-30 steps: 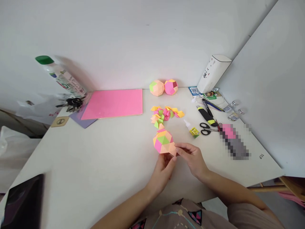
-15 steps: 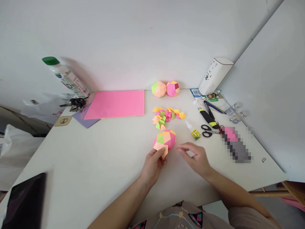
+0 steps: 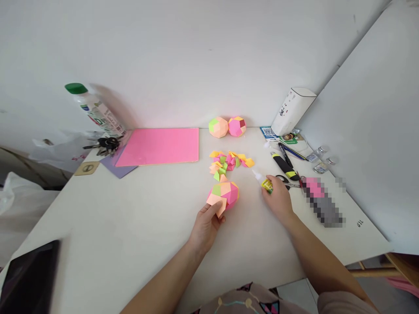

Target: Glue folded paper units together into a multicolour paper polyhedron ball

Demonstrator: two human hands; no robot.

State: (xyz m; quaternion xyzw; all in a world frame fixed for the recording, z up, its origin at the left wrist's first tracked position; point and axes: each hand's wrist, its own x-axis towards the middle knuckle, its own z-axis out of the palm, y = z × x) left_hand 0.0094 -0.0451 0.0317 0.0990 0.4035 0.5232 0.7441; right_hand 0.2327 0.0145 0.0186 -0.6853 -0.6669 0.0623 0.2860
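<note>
White table (image 3: 124,218) against pale wall (image 3: 147,61)

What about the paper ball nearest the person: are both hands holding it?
No, only the left hand holds the paper ball; the right hand is around the small yellow-labelled bottle.

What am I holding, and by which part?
Your left hand pinches the multicoloured, faceted paper ball by its peach paper flap. Your right hand grips the white-nozzled, yellow-labelled plastic bottle around its labelled body.
</note>
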